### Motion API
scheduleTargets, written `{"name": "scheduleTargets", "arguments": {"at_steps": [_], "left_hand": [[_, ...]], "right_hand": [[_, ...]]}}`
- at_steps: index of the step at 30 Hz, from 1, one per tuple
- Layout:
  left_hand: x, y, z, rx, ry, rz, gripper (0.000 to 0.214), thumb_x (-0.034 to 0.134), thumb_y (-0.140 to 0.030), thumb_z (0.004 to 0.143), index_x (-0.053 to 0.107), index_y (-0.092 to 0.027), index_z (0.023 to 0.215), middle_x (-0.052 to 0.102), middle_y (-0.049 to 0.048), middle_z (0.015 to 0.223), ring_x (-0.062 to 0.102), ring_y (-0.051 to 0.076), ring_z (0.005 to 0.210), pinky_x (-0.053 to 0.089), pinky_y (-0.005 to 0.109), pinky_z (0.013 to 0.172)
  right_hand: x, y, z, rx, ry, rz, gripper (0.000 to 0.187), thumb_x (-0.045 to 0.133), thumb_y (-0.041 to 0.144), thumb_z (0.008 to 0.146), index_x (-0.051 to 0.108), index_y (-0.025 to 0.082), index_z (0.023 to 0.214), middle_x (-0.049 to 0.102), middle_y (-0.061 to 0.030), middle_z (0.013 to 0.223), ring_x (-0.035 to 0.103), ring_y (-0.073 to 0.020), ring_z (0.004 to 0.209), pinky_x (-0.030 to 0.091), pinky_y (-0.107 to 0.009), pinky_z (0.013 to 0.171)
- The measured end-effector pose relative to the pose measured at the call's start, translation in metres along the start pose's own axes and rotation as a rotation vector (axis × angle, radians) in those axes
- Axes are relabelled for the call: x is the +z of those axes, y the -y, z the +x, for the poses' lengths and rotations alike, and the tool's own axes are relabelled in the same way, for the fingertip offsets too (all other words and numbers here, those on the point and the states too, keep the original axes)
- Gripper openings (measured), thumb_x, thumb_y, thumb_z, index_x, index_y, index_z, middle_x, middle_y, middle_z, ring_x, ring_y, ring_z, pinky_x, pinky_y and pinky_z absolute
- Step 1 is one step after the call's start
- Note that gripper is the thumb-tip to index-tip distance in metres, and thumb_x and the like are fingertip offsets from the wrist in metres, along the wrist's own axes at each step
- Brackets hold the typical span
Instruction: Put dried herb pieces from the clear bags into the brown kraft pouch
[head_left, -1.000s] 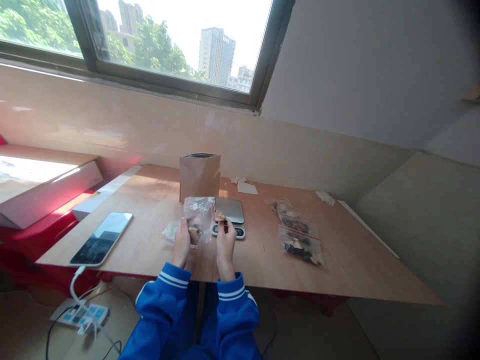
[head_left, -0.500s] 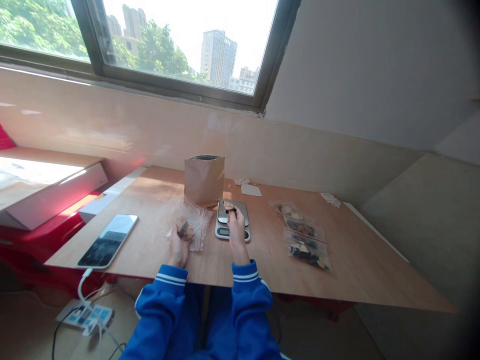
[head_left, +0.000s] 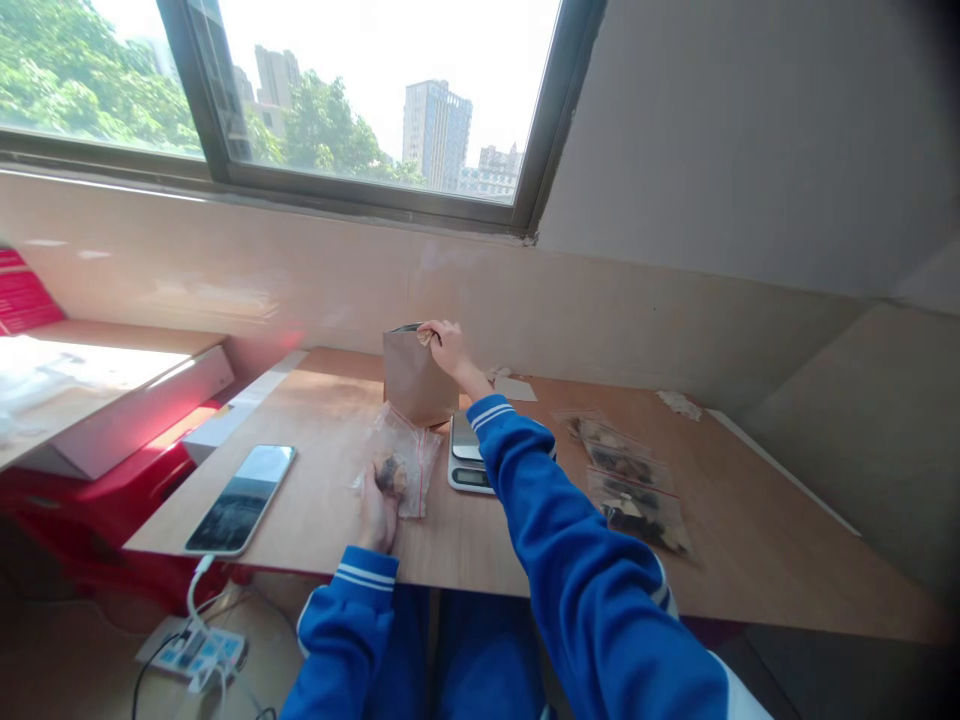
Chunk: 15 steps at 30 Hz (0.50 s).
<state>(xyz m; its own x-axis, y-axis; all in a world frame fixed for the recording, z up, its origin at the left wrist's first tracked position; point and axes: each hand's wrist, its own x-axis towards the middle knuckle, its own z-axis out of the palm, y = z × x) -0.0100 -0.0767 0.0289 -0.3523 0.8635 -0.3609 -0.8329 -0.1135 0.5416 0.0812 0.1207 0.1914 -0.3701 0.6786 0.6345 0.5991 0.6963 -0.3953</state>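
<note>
Near edge of wooden table (head_left: pixel 525 540): left hand (head_left: pixel 377 515), fingers curled on clear plastic zip bag w/ red seal (head_left: pixel 409 455), dark pieces inside. Small silver digital scale (head_left: pixel 466 462) is partly hidden by right sleeve. Farther: right hand (head_left: pixel 444 345) at mouth of upright brown paper pouch (head_left: pixel 415 385), fingertips pinching small pale piece (head_left: pixel 425 338); pouch contents not visible.

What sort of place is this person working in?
Likely a makeshift weighing-and-packing spot: a plywood table by a window, a small digital scale, a kraft pouch, and filled zip bags.
</note>
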Motion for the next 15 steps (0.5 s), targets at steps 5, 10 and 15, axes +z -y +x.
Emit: {"name": "scheduleTargets", "arguments": {"at_steps": [5,10,15], "left_hand": [[-0.001,0.001,0.003,-0.013,0.012,-0.01,0.036,0.033,-0.027,0.099,0.067,-0.014,0.093,0.072,0.0047,0.082,0.067,0.011,0.07,0.055,0.021,0.065],[-0.001,0.001,0.004,-0.003,0.004,-0.01,0.035,0.033,-0.026,0.099,0.066,-0.015,0.094,0.072,0.0043,0.086,0.067,0.011,0.072,0.055,0.021,0.067],[-0.001,0.0,0.003,-0.004,0.017,0.002,0.034,0.034,-0.025,0.098,0.066,-0.013,0.095,0.072,0.0057,0.088,0.067,0.011,0.074,0.055,0.022,0.07]], "right_hand": [[-0.004,0.003,0.016,-0.021,0.0,-0.081,0.035,0.037,0.01,0.088,0.066,0.02,0.102,0.062,-0.0083,0.096,0.051,-0.0228,0.094,0.038,-0.034,0.09],[-0.011,0.006,0.031,-0.035,0.054,-0.124,0.035,0.038,0.011,0.089,0.068,0.022,0.104,0.059,-0.0082,0.096,0.048,-0.0227,0.094,0.038,-0.034,0.089],[-0.004,-0.009,0.033,0.003,0.171,-0.061,0.04,0.043,0.004,0.082,0.073,0.022,0.102,0.056,-0.0072,0.088,0.049,-0.0203,0.09,0.042,-0.034,0.089]]}}
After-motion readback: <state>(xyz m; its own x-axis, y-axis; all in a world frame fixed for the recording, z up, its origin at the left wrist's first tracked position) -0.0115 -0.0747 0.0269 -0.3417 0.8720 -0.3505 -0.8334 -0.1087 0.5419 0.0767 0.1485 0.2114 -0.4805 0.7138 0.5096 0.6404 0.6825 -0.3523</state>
